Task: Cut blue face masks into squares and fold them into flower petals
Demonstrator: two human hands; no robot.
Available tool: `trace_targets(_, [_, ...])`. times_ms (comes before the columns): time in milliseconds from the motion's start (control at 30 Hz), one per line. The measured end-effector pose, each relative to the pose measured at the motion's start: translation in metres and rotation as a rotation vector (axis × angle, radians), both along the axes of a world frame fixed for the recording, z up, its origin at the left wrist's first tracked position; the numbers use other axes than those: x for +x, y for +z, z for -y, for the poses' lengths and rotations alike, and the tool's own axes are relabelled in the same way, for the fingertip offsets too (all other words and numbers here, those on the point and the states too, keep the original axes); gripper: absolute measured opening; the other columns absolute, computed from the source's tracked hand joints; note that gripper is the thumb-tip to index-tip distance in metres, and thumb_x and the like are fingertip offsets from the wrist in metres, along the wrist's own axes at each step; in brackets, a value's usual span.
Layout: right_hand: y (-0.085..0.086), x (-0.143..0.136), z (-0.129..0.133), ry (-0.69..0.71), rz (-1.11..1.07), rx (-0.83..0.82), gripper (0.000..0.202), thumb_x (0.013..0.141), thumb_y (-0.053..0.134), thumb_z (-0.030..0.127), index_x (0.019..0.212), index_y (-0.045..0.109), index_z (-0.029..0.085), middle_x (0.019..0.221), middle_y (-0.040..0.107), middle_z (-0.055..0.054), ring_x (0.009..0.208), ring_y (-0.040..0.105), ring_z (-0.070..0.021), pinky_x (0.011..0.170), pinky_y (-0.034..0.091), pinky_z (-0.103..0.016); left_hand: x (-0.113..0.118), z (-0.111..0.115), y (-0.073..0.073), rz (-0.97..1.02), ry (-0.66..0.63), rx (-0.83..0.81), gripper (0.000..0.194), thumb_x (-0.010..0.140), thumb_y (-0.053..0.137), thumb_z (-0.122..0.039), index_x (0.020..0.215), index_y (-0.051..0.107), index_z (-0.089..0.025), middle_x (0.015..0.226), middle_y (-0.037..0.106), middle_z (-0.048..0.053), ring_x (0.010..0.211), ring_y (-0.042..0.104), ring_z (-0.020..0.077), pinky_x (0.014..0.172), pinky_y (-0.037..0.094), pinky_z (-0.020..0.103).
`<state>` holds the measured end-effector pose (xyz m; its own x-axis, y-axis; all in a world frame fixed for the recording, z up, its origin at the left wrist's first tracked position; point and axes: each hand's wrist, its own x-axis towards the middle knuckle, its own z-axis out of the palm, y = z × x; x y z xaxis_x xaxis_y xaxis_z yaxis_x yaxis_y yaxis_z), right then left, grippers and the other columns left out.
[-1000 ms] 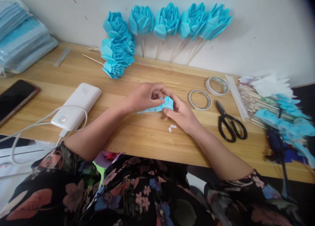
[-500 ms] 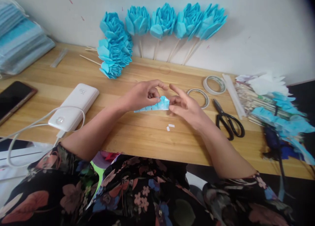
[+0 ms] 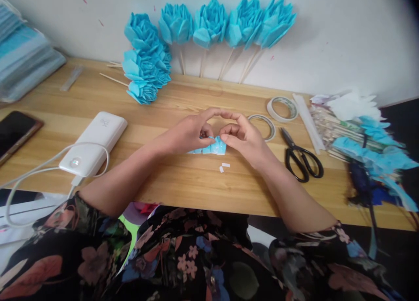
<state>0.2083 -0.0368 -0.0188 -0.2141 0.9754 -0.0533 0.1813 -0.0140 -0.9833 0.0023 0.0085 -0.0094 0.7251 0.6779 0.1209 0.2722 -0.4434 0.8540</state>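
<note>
A light blue crinkled strip (image 3: 216, 148) is held low over the middle of the wooden table. My left hand (image 3: 188, 133) pinches it between thumb and curled fingers, covering part of its length. At the strip's right end, the thumb and fingertips of my right hand (image 3: 245, 139) close on its upper edge. The two index fingertips meet above it, forming an arch. Two small white pieces (image 3: 225, 164) lie on the table just below the strip.
Blue paper flowers on sticks (image 3: 210, 23) lean on the wall. Right of my hands are black scissors (image 3: 296, 157), tape rolls (image 3: 282, 108) and a pile of sticks and blue scraps (image 3: 373, 148). At left are a white power bank (image 3: 94, 143), phone (image 3: 16, 133) and packed masks (image 3: 26, 56).
My right hand has closed its fingers onto the strip's right end, where they were spread beside it. The index fingertips have come together. The whole view has shifted slightly.
</note>
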Motion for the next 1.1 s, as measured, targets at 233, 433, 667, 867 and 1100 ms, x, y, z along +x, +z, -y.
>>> trace_targets(233, [0.0, -0.007, 0.002, 0.077, 0.132, 0.063, 0.041, 0.076, 0.066, 0.017, 0.116, 0.057, 0.021, 0.076, 0.062, 0.004, 0.065, 0.057, -0.0119, 0.062, 0.044, -0.028, 0.001, -0.001, -0.016, -0.022, -0.034, 0.115, 0.078, 0.086, 0.065, -0.02, 0.157, 0.034, -0.024, 0.086, 0.074, 0.0, 0.07, 0.067, 0.012, 0.07, 0.048, 0.023])
trace_targets(433, [0.001, 0.002, -0.003, -0.071, 0.049, 0.076, 0.044, 0.08, 0.065, 0.021, 0.123, 0.057, 0.023, 0.079, 0.061, 0.003, 0.07, 0.057, -0.0131, 0.066, 0.046, -0.029, 0.002, 0.005, 0.003, 0.126, 0.312, 0.313, 0.04, 0.088, 0.066, -0.031, 0.126, 0.065, -0.02, 0.1, 0.075, 0.007, 0.085, 0.064, 0.0153, 0.078, 0.05, 0.027])
trace_targets(667, [0.001, 0.01, -0.008, -0.242, -0.172, 0.005, 0.042, 0.078, 0.069, 0.026, 0.119, 0.06, 0.024, 0.078, 0.06, 0.004, 0.069, 0.054, -0.0122, 0.068, 0.048, -0.029, 0.016, 0.029, 0.015, 0.068, 0.188, -0.366, 0.041, 0.094, 0.057, -0.047, 0.071, 0.066, -0.015, 0.061, 0.064, 0.003, 0.051, 0.052, 0.0089, 0.049, 0.041, 0.021])
trace_targets(867, [-0.002, 0.013, -0.01, -0.294, -0.283, -0.032, 0.04, 0.074, 0.072, 0.027, 0.113, 0.063, 0.023, 0.077, 0.061, 0.005, 0.069, 0.055, -0.011, 0.069, 0.047, -0.027, 0.024, 0.026, 0.008, -0.009, 0.135, -1.026, 0.036, 0.101, 0.05, -0.046, 0.099, 0.065, -0.012, 0.061, 0.068, 0.004, 0.043, 0.056, 0.0101, 0.038, 0.037, 0.019])
trace_targets(1100, [-0.009, 0.013, -0.009, -0.236, -0.253, -0.05, 0.04, 0.078, 0.073, 0.031, 0.115, 0.063, 0.023, 0.079, 0.06, 0.004, 0.07, 0.056, -0.0113, 0.069, 0.046, -0.028, 0.027, 0.028, 0.004, 0.28, 0.319, -1.133, 0.02, 0.098, 0.058, -0.035, 0.094, 0.057, -0.016, 0.062, 0.064, 0.0, 0.044, 0.057, 0.0081, 0.037, 0.036, 0.017])
